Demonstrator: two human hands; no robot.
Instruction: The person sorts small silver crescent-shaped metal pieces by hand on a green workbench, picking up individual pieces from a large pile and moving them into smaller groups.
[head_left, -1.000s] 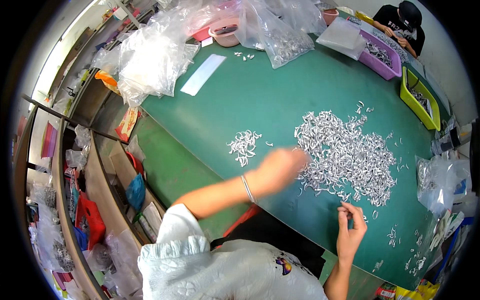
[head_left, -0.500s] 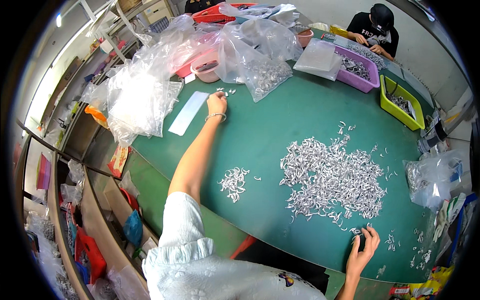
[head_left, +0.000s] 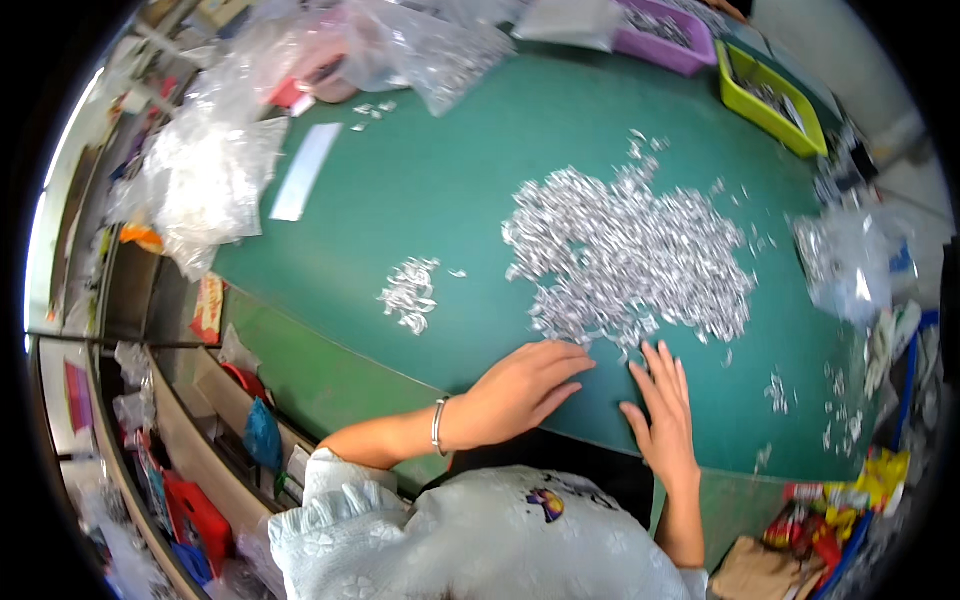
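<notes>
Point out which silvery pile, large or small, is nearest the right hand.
The large, spread-out pile: its near edge lies just beyond the right hand, whereas the small pile sits well apart, farther left.

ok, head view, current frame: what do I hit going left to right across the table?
Heap of clear plastic bags → pale flat strip → small silver pile → left hand → right hand → clear bag at right. Large silver pile left out: overlaps both hands' span.
</notes>
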